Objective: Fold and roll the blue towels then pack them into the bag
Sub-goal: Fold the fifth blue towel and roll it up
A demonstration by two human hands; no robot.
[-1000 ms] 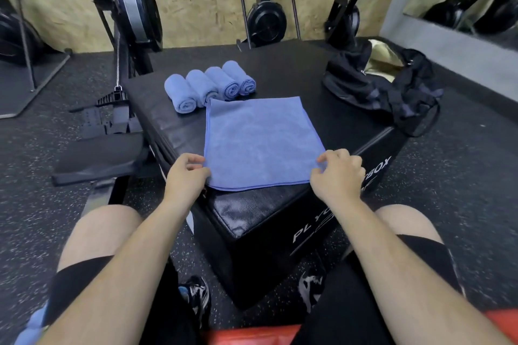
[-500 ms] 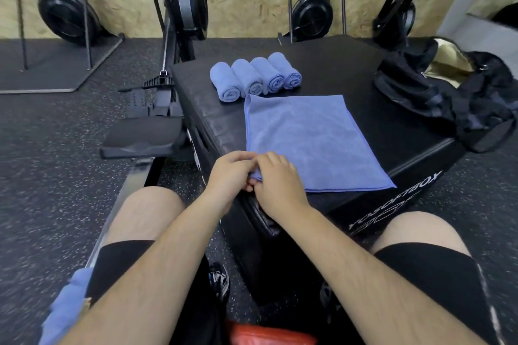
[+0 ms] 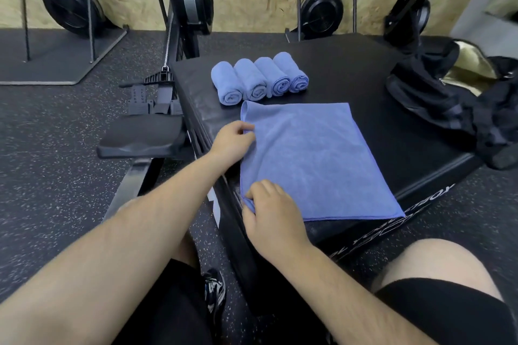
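a blue towel (image 3: 308, 159) lay flat on top of the black box (image 3: 392, 126), spread over the box's near half, with its near hem close to the box's front edge. the left hand (image 3: 231, 143) was at the towel's left edge, by the box's left side, and its thumb and curled fingers pinched the cloth there. the right hand (image 3: 270, 210) gripped the towel's near-left corner, at the box's near-left edge, with its fingers curled over the cloth and the corner bunched under them. four rolled towels (image 3: 259, 78) lay on the far-left part of the box in a row, touching one another, just beyond the flat towel's far-left corner, their spiral ends turned toward the person. the black bag (image 3: 448, 98) sat slumped on the box's right side, partly over its right edge, its mouth open and a gold lining showing, apart from the flat towel. a rowing machine seat (image 3: 140, 136) stood just beside the box's left side. below the box's near corner a shoe (image 3: 214, 291) rested on the speckled floor (image 3: 56, 176).
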